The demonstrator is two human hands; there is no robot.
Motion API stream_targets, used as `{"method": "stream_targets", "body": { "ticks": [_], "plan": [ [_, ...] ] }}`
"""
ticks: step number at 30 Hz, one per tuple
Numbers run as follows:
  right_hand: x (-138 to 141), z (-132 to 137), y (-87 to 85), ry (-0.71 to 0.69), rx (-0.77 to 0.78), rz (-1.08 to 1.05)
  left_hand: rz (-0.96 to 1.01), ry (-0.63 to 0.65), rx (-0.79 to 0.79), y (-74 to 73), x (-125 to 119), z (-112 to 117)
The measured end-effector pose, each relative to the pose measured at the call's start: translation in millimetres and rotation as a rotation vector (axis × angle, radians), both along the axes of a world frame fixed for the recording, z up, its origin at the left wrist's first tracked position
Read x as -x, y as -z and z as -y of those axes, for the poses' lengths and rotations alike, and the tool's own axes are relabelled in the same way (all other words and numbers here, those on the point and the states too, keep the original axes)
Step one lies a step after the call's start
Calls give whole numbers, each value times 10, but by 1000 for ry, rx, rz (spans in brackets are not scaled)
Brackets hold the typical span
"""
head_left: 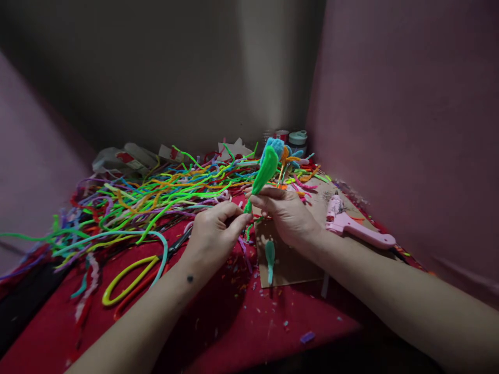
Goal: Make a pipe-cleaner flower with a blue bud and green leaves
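**Inspector:** State of the fingers?

**Assistant:** The left hand [216, 231] has its fingers pinched shut on the lower tip of the green chenille stem [262, 176]. The right hand [286, 213] has its fingers closed on the same stem, just above. The stem is held tilted over the far edge of the cardboard sheet [290, 265], blue tuft [276, 145] uppermost.

**Inspector:** Around it?

**Assistant:** A small green piece [270, 254] lies on the cardboard. A pink glue gun [353, 226] is to its right. To its left, on the red worktop [234, 322], are scissors [177, 246] and a loose heap of pipe cleaners [156, 192].

**Inspector:** Containers?

**Assistant:** Small lidded tubs [298, 137] stand in the corner beyond the cardboard. Their contents are hidden.
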State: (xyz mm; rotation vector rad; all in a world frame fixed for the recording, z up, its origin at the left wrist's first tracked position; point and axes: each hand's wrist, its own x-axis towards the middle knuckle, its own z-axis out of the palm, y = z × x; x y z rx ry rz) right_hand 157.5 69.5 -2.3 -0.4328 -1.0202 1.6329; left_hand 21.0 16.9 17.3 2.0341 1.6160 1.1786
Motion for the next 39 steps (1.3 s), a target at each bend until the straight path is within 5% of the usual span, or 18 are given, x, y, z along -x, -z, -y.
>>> {"method": "stream_targets", "body": {
  "ticks": [4, 9, 19, 25, 34, 39],
  "plan": [
    [-12, -10, -11, 38, 56, -2, 174, 78, 118, -2, -5, -22],
    [-30, -16, -21, 4, 2, 33, 219, 13, 70, 3, -9, -26],
    [-38, -39, -14, -7, 11, 72, 345, 108, 223, -54, -27, -20],
    [-37, -54, -1, 0, 15, 96, 353, 62, 123, 19, -26, -12],
    [-22, -36, 9, -20, 26, 84, 385, 73, 183, -32, -26, -23],
    [-17, -34, 6, -22, 98, 78, 272, 23, -48, -15, -14, -10]
  ]
}}
